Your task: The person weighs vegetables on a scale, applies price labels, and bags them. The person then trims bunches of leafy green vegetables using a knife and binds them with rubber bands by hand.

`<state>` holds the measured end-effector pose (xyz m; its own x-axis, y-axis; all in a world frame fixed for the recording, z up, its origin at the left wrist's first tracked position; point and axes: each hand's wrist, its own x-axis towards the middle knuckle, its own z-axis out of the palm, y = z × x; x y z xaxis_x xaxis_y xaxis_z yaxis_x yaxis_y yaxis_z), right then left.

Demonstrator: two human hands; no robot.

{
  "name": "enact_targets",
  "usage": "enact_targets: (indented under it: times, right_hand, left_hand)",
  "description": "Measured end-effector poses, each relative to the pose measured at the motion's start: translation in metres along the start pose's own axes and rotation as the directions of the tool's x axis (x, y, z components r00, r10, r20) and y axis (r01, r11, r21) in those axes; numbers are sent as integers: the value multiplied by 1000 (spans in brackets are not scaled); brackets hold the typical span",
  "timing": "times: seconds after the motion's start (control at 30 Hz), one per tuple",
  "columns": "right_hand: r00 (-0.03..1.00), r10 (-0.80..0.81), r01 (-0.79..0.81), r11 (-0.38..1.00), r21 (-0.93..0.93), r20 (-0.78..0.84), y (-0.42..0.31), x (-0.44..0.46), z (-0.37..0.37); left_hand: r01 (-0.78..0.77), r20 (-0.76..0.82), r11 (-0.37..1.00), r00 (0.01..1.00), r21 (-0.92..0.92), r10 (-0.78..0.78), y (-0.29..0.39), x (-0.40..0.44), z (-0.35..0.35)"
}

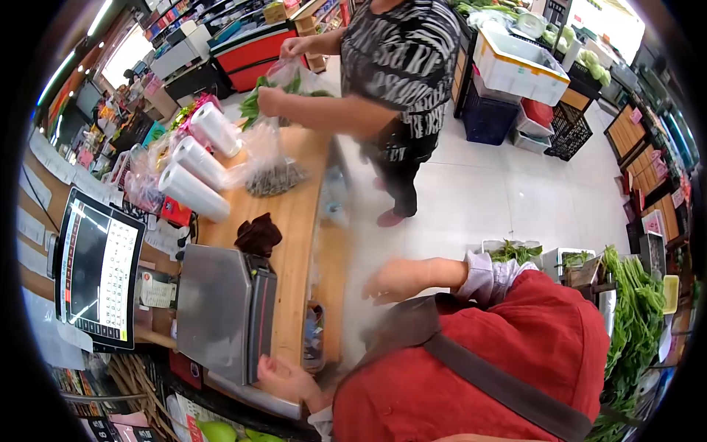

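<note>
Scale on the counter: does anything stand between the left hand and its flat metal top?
No separate object is visible between the left hand and the scale; the hand is at its corner. The scale's own dark side strip edges the top. The brown cloth lies off that path.

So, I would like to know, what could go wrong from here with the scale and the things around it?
Your left hand is at the edge of the scale; leaning there might disturb a reading.

The dark cloth lies close by the scale's far end, so it could perhaps get in the way.

Across the counter, the other person holds a bag with leaves poking out; some might slip out.
</note>
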<state>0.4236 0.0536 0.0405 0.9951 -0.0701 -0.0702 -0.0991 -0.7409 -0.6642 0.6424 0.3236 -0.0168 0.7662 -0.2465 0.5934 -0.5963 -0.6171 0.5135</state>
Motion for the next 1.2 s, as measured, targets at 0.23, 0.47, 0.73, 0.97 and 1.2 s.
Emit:
enact_targets:
  times: [0.23, 0.47, 0.73, 0.97, 1.2]
  right_hand:
    - [955, -110, 128, 991, 45, -275, 23, -78, -48]
    - [950, 70, -13, 982, 189, -304, 26, -144, -79]
    - [979, -139, 164, 971, 174, -149, 0, -105, -44]
    - [913, -398, 405, 911, 83, -91, -27, -36, 9]
    - [917, -370, 382, 922, 61, -153, -54, 21, 57]
  left_hand:
    - [175, 738, 927, 660, -332, 140, 144, -52, 30]
    - [117, 693, 851, 641, -512, 329, 199, -117, 43]
    - [379, 739, 697, 592, -609, 323, 189, -105, 30]
    - [636, 767, 430, 545, -641, 339, 120, -105, 33]
    - [788, 731, 56, 538, -613, 421, 77, -73, 19]
